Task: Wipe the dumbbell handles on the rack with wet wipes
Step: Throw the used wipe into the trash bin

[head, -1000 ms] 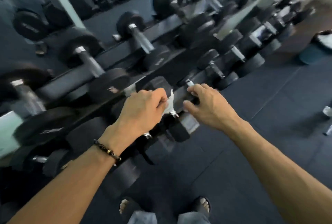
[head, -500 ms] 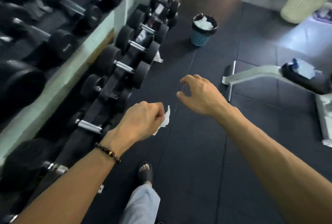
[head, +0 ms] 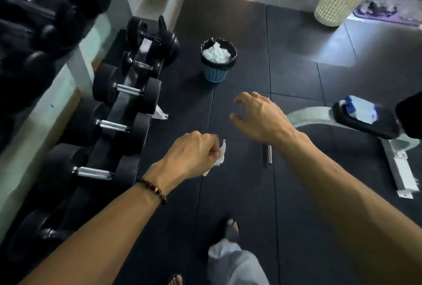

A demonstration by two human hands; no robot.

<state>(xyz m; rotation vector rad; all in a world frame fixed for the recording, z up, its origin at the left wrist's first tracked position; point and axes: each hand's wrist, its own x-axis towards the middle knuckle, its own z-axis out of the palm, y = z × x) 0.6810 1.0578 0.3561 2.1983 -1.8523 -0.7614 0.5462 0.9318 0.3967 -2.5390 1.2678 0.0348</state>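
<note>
Above the dark rubber floor, short of the small blue bin, the left hand is clenched around a crumpled used wet wipe and the right hand hangs beside it with loosely spread, empty fingers. A second ago both hands were at a dumbbell handle; now they are clear of the rack, and the bin, already heaped with white wipes, is nearer, so this wipe is probably about to be discarded. Left of the bin the dumbbells sit on the rack with bare handles, a wipe pack lies on the bench to the bin's right, and no writing is legible.
</note>
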